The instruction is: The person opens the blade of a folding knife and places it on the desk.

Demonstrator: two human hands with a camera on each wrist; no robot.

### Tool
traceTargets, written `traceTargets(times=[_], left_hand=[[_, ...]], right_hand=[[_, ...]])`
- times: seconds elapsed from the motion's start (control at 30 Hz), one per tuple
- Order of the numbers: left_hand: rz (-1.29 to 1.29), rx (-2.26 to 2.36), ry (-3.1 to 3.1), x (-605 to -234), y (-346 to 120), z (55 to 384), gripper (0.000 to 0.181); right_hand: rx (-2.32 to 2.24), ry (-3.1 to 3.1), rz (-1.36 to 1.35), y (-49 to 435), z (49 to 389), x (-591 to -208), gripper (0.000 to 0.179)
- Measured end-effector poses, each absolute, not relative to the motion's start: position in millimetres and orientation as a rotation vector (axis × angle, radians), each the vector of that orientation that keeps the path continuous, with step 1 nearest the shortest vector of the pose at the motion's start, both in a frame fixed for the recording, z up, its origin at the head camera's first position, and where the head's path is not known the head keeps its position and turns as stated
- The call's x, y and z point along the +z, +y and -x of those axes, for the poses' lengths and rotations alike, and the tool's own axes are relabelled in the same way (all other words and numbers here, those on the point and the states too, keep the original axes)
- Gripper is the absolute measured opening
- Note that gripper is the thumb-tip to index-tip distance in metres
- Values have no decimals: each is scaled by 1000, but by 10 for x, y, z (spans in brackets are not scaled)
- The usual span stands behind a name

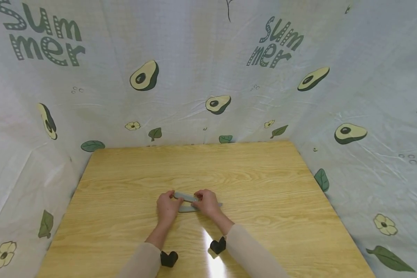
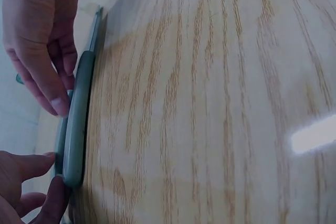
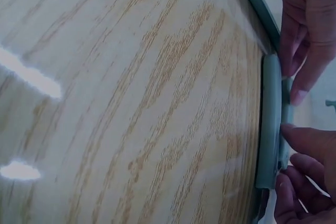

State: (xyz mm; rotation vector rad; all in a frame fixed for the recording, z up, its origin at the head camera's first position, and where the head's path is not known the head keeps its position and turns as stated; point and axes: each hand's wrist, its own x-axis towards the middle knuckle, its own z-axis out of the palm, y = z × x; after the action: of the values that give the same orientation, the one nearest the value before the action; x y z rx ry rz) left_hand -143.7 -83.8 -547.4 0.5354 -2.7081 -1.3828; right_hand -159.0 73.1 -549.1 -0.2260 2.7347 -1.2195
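A knife with a grey-green handle (image 1: 189, 209) lies on the table, its narrow blade (image 2: 96, 27) pointing right. Just beyond it is a second slim grey-green handle-like piece (image 1: 184, 196), with a small hole near its right end (image 3: 279, 165); its exact kind cannot be told. My left hand (image 1: 167, 208) pinches this piece at its left end between thumb and fingers. At the other end my right hand (image 1: 207, 202) pinches it, partly covering the knife. In the right wrist view another green length (image 3: 261, 11) shows beside the left hand; whether it is separate is unclear.
The wood-grain table (image 1: 250, 181) reflects a bright light near its front edge. A pale curtain (image 1: 180, 46) printed with avocados, leaves and lettering surrounds the back and sides. Black heart-shaped pieces (image 1: 168, 259) are on both sleeves near the wrists.
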Motion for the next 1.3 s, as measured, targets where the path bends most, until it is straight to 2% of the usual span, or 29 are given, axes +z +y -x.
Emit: traceTargets(times=[0.4,0.67,0.97,1.3], left_hand=[[-502,-1333,-2717,-5528,-830,1463,46],[-496,-1352,-2726,-5523,-818,1461,49],[-574,-1586,-2553,-5474,-857,1466,35],[-649,-1708,-2475,-5506,-866,1454,32]], right_hand=[[-1187,2718,269,721,1632,-5547,23],[-1034,2794,405,746,1649,-5535,24],[-1037,2805,503,838,1616,-5433,24],[-1141,2713,556,972,1629,-5381,25]])
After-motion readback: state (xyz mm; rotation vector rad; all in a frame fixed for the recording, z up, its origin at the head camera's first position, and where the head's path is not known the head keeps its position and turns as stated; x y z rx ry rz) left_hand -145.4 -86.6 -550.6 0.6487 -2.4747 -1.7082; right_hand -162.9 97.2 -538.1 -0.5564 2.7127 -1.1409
